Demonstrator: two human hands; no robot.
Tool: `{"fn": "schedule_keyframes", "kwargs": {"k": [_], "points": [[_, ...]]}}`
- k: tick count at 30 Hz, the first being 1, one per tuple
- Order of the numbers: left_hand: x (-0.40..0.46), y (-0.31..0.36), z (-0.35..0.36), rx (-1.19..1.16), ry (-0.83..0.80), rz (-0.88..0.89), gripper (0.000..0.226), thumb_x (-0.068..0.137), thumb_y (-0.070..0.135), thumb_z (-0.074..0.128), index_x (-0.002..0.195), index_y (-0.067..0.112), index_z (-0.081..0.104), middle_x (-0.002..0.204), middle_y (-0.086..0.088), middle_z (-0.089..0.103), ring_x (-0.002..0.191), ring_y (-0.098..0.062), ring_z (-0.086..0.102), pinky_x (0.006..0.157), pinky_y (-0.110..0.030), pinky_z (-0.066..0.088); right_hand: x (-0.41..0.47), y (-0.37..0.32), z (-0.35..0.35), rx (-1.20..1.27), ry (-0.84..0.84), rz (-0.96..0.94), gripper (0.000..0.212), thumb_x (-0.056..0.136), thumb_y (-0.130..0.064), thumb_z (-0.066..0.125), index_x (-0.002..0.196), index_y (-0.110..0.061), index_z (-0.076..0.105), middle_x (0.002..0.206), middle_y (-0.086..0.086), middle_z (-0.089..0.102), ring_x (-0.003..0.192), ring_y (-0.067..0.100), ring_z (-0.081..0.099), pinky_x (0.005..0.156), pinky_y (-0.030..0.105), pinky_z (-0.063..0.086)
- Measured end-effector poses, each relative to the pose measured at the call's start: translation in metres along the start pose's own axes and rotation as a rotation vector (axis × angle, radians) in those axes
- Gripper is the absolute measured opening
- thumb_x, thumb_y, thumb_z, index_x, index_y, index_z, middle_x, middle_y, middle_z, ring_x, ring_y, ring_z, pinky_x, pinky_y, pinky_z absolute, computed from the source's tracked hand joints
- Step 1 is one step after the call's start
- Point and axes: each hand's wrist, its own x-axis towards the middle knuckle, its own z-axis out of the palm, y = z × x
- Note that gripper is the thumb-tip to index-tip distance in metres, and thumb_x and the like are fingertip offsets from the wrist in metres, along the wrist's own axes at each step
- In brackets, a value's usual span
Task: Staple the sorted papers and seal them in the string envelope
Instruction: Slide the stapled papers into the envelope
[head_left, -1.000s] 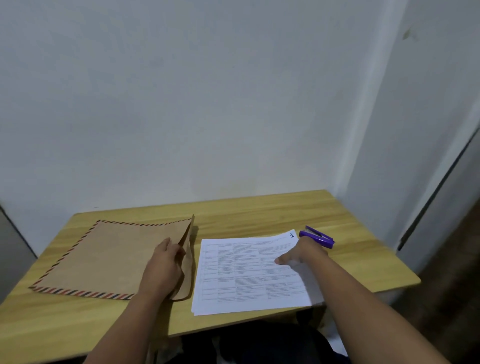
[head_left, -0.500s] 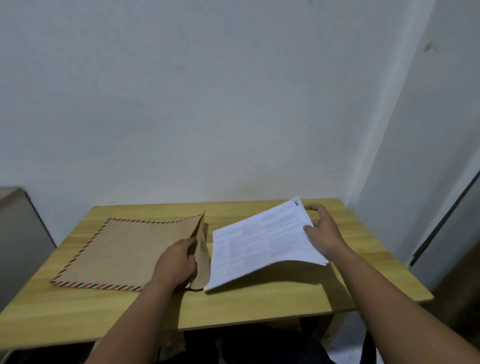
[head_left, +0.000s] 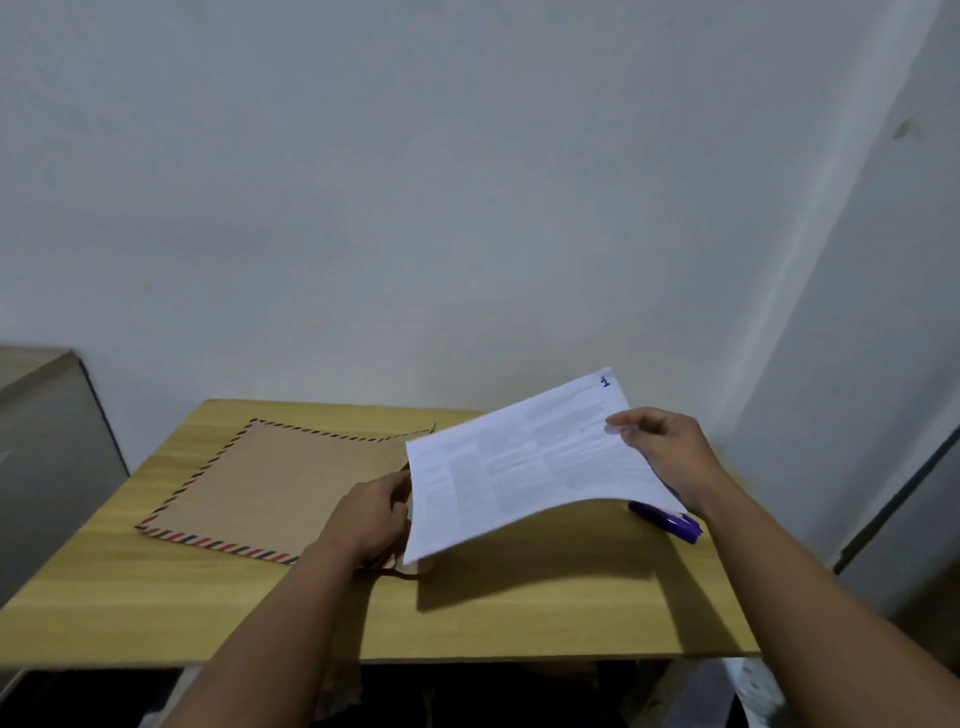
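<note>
Nearest the camera, two bare forearms reach over the front edge of a light wooden table. The left hand lies at the right-hand end of the brown kraft envelope, its fingers curled round the envelope's raised flap or open mouth; which of the two, the sheets hide. The envelope lies flat on the left half of the table, edged with red and dark diagonal stripes. Its string closure cannot be made out.

Just right of that hand, the stack of printed white papers is lifted off the table and tilted, its low left edge touching the envelope's opening, a shadow under it on the wood. The right hand pinches the stack's far right edge, thumb on top. Beneath that wrist a purple stapler rests on the table. Behind stands a plain pale wall.
</note>
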Motion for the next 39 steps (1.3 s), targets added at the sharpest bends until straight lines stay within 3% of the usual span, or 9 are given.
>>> {"fn": "schedule_keyframes", "kwargs": {"k": [2, 4, 6, 10, 15, 21, 28, 34, 39], "points": [[0.001, 0.001, -0.002, 0.003, -0.014, -0.008, 0.057, 0.092, 0.015, 0.047, 0.146, 0.032, 0.051, 0.121, -0.002, 0.073, 0.099, -0.023, 0.067, 0.082, -0.034, 0.053, -0.001, 0.008, 0.007, -0.044, 0.018, -0.003, 0.031, 0.101, 0.004, 0.059, 0.096, -0.017, 0.081, 0.101, -0.004, 0.079, 0.085, 0.011, 0.066, 0.075, 0.021, 0.051], [0.002, 0.0, -0.003, 0.016, -0.027, -0.03, 0.059, 0.094, 0.015, 0.046, 0.152, 0.03, 0.046, 0.13, -0.005, 0.069, 0.107, -0.026, 0.066, 0.089, -0.034, 0.052, 0.001, 0.015, 0.012, -0.085, 0.066, -0.011, 0.032, 0.102, 0.003, 0.054, 0.101, -0.014, 0.081, 0.09, -0.005, 0.074, 0.054, -0.001, 0.054, 0.052, 0.012, 0.041], [0.002, 0.0, -0.003, 0.04, -0.036, -0.033, 0.059, 0.096, 0.018, 0.046, 0.154, 0.03, 0.042, 0.139, -0.005, 0.064, 0.115, -0.027, 0.063, 0.092, -0.033, 0.05, 0.004, 0.021, 0.014, -0.103, 0.113, -0.017, 0.033, 0.101, 0.003, 0.05, 0.104, -0.012, 0.08, 0.087, 0.001, 0.074, 0.037, 0.003, 0.037, 0.041, 0.015, 0.033], [0.003, 0.002, 0.002, 0.083, -0.028, -0.003, 0.055, 0.099, 0.02, 0.046, 0.153, 0.029, 0.044, 0.142, -0.002, 0.062, 0.118, -0.026, 0.062, 0.093, -0.033, 0.049, 0.012, 0.024, 0.019, -0.152, 0.16, -0.04, 0.035, 0.1, -0.001, 0.05, 0.102, -0.017, 0.081, 0.096, 0.005, 0.08, 0.041, 0.01, 0.037, 0.045, 0.021, 0.033], [0.003, 0.001, 0.007, 0.151, -0.009, 0.003, 0.051, 0.099, 0.021, 0.045, 0.15, 0.026, 0.048, 0.135, -0.002, 0.067, 0.114, -0.026, 0.063, 0.09, -0.036, 0.052, 0.015, 0.029, 0.032, -0.091, 0.221, -0.021, 0.035, 0.101, 0.001, 0.048, 0.104, -0.012, 0.08, 0.101, 0.005, 0.075, 0.034, 0.003, 0.038, 0.039, 0.013, 0.033], [0.002, 0.005, 0.008, 0.173, 0.01, 0.031, 0.048, 0.1, 0.021, 0.045, 0.148, 0.022, 0.051, 0.133, -0.004, 0.068, 0.112, -0.027, 0.063, 0.087, -0.036, 0.052, 0.02, 0.041, 0.029, -0.069, 0.25, 0.068, 0.034, 0.1, 0.0, 0.051, 0.106, -0.014, 0.081, 0.114, 0.002, 0.076, 0.063, 0.006, 0.057, 0.05, 0.01, 0.042], [0.001, 0.004, 0.007, 0.166, 0.024, 0.012, 0.051, 0.098, 0.02, 0.047, 0.149, 0.022, 0.05, 0.13, -0.005, 0.069, 0.111, -0.027, 0.063, 0.087, -0.037, 0.053, 0.021, 0.049, 0.026, 0.039, 0.251, 0.107, 0.032, 0.1, 0.002, 0.054, 0.107, -0.013, 0.081, 0.118, 0.003, 0.075, 0.094, 0.018, 0.067, 0.077, 0.025, 0.05], [0.0, 0.003, 0.009, 0.132, 0.031, 0.006, 0.053, 0.097, 0.019, 0.05, 0.15, 0.023, 0.048, 0.132, -0.005, 0.068, 0.108, -0.025, 0.063, 0.084, -0.034, 0.052, 0.023, 0.059, 0.024, 0.099, 0.269, 0.121, 0.031, 0.1, 0.002, 0.057, 0.105, -0.015, 0.082, 0.115, 0.001, 0.075, 0.106, 0.025, 0.069, 0.1, 0.041, 0.058], [-0.002, -0.001, 0.004, 0.039, -0.007, -0.014, 0.063, 0.089, 0.017, 0.059, 0.15, 0.024, 0.048, 0.136, -0.004, 0.066, 0.117, -0.027, 0.061, 0.092, -0.036, 0.051, 0.017, 0.071, 0.035, 0.088, 0.267, 0.137, 0.031, 0.1, -0.001, 0.058, 0.098, -0.022, 0.081, 0.114, -0.001, 0.075, 0.101, 0.023, 0.068, 0.095, 0.041, 0.057]]}}
